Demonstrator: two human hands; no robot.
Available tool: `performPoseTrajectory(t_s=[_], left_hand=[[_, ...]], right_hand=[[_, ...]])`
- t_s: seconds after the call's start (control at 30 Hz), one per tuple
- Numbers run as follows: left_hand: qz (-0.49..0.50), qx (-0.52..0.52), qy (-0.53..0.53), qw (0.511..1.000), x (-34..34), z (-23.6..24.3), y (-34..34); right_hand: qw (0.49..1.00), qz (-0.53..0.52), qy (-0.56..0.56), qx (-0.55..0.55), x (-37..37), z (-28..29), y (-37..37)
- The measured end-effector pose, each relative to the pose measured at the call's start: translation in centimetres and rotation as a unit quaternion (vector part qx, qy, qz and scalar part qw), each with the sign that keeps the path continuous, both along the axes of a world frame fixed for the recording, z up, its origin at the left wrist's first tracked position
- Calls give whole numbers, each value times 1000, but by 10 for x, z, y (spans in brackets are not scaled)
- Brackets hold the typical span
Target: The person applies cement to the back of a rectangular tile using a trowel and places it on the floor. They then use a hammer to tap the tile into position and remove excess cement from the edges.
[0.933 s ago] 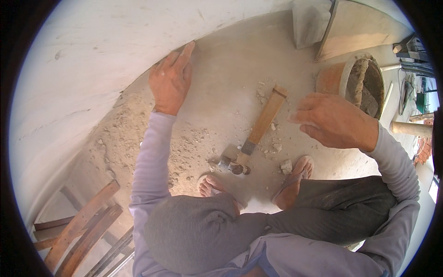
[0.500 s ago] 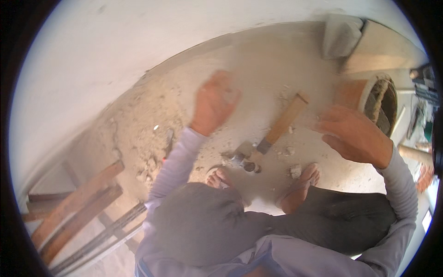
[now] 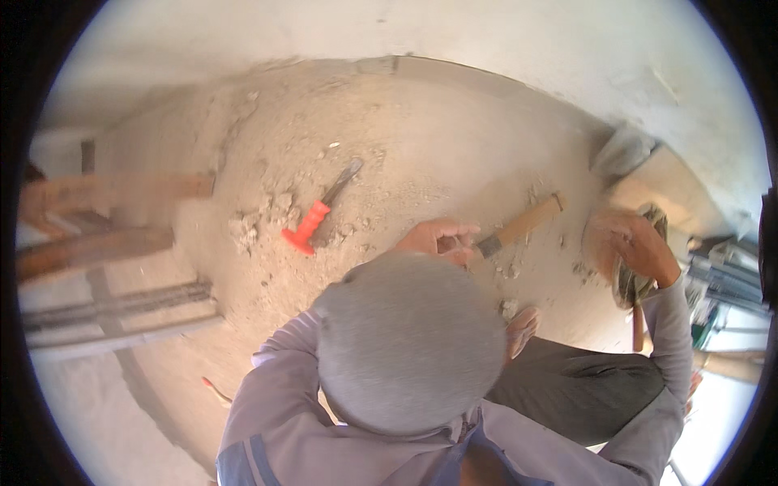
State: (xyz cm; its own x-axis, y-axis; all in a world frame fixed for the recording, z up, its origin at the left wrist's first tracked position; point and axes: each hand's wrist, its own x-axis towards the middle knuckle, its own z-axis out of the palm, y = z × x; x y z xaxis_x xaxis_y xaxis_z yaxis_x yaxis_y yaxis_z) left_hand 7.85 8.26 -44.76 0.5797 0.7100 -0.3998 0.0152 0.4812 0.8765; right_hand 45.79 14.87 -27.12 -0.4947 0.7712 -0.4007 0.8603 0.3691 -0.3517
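My left hand hovers over the dusty floor beyond my raised left knee, its fingers loosely curled with a gap between them. Close beside the fingertips lies a hammer with a wooden handle; my knee hides its head. At the right, my right hand has its fingers bent over the side of a reddish-brown bucket. The bucket is tilted, and its lower part is blurred. On the floor to the left rests a chisel with a red grip, its metal blade pointing away.
Rubble and dust are scattered around the chisel. Wooden beams and dark bars lie at the left. A pale wall runs along the far side. A grey stone-like block stands by a tan board.
The view has turned and leaned back. My left hand has come down closer to my knee and the hammer; my right hand has reached the bucket. The red chisel now shows in full.
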Motion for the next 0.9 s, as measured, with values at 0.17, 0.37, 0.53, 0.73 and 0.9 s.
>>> performPoseTrajectory(t_s=[0.17,0.37,0.53,0.73,0.9], left_hand=[[37,-249,-171,953,-52,-13,-61],[136,-324,-174,920,-86,-16,-123],[111,-91,-152,978,-92,-21,-116],[177,74,-48,980,-61,-39,5],[277,159,66,945,-59,-32,71]], right_hand=[[979,-84,-145,-112,-5,21,19],[985,-89,-97,-113,0,7,17],[971,-149,-115,-151,7,9,17],[967,-170,-104,-160,19,9,11],[967,-200,-88,-132,16,37,8]])
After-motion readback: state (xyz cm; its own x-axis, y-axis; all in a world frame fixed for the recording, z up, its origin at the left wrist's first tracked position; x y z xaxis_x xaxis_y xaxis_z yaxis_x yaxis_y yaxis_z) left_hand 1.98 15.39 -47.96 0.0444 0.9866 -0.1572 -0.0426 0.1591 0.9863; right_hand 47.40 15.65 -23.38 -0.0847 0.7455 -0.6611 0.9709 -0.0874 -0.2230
